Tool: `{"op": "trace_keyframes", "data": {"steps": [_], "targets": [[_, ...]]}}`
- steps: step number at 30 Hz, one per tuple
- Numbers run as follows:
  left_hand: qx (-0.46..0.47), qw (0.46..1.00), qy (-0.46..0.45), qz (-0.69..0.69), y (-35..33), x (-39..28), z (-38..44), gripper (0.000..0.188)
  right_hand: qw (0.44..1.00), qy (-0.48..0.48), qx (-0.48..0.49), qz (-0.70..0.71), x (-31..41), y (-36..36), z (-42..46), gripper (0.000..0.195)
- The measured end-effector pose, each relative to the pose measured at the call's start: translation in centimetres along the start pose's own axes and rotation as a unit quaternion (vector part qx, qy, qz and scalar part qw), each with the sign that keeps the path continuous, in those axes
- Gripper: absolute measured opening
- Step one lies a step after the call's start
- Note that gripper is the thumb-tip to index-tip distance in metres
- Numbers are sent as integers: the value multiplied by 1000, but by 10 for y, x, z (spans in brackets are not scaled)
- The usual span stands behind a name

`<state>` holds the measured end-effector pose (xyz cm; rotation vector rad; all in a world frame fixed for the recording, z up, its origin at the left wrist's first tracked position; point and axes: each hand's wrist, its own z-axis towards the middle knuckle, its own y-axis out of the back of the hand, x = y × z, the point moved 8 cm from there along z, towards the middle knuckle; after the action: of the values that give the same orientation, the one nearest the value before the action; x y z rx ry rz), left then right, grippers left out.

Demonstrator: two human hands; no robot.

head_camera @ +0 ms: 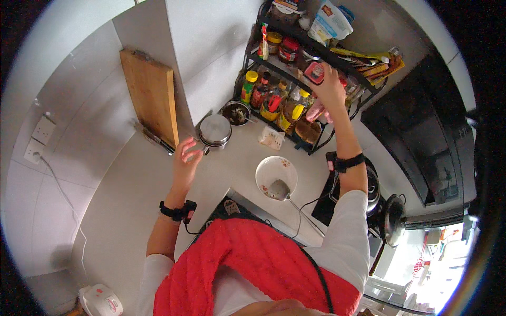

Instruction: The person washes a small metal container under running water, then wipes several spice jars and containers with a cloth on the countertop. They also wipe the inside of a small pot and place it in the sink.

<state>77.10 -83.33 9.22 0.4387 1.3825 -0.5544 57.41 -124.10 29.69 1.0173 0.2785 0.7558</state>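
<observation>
My right hand (331, 90) reaches to the middle tier of a black metal rack (285, 70), its fingers around a container with a red square lid (315, 73). The body of that container is mostly hidden by the hand and the tier. My left hand (186, 158) holds nothing, its fingers apart and slightly curled over the counter. A lidded steel pot (215, 131) with a short handle is just beside those fingertips. A steel bowl with dark contents (236, 113) and a spoon stands beyond the pot.
A white bowl (276, 170) holds a metal turner (279, 189), its handle jutting over the rim. Bottles with yellow caps (291, 117) line the lower tier. A wooden cutting board (150, 94) leans on the left wall. Cookware (371, 185) stands at right, under a black range hood (419, 130).
</observation>
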Motion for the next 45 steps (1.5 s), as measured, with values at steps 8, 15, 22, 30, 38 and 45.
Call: {"op": "trace_keyframes", "data": {"steps": [8,15,22,30,38,45], "targets": [[-35,995,85,-45,23,27,-13,46,993,-21,53,-108,-37,-42,43,76],[-51,989,132,-40,28,29,-22,45,987,-51,65,-137,-65,-83,70,76],[-66,987,148,-16,28,24,-29,43,971,-109,116,-181,-90,-108,90,61],[-75,981,178,-22,25,30,-36,40,956,-129,171,-199,-82,-106,100,34],[-49,983,178,-2,16,37,-40,41,955,-104,147,-236,-75,-104,95,33],[-54,979,197,-5,24,48,-43,39,982,-15,18,-186,-36,-62,32,42]]}}
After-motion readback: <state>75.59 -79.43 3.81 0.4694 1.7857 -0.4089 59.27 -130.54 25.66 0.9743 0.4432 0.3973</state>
